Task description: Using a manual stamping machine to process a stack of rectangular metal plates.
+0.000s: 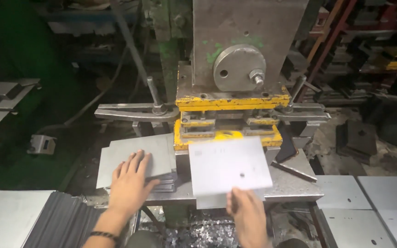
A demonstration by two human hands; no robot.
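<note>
My right hand (248,212) grips the near edge of a bright rectangular metal sheet (228,165) with a small punched hole, held in front of the yellow die (226,131) of a punch press (240,55). My left hand (129,183) lies flat, fingers spread, on the top grey sheet of a stack of blank sheets (134,156) to the left of the die. A dark band circles my left wrist.
Punched sheets (373,202) lie at the lower right. A stack of sheets on edge (65,222) and a flat sheet (10,216) sit at the lower left. Metal scrap (203,232) litters the floor below the press table (295,186). Shelves (373,50) stand at the back right.
</note>
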